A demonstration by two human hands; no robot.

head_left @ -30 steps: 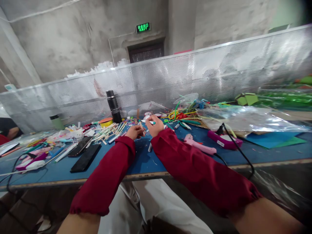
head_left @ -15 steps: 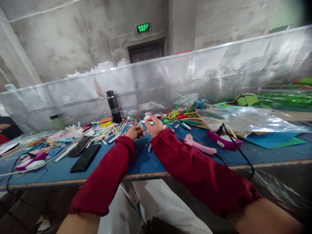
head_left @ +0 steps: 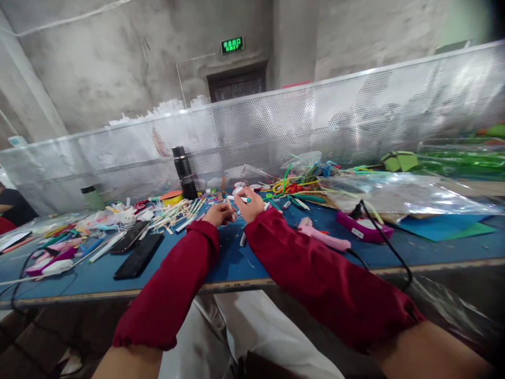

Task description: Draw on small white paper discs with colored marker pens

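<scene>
Right hand [head_left: 249, 204]: clamped on white marker [head_left: 244, 199], right of black flask [head_left: 183, 172]. Left hand [head_left: 218, 213]: fingers curled together, between flask and marker. Positions unchanged over the last second; same step continuing, by judgement.

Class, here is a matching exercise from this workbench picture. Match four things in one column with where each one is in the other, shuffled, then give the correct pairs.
Things
1. tall black cylindrical flask
2. pink plastic glue gun
3. flat black phone
4. white pen with a teal tip

Places
A. in the grip of the right hand
B. lying on the blue table, left of the left sleeve
C. standing upright near the perforated metal screen
D. lying right of the right sleeve

Pairs: 1-C, 2-D, 3-B, 4-A
</scene>
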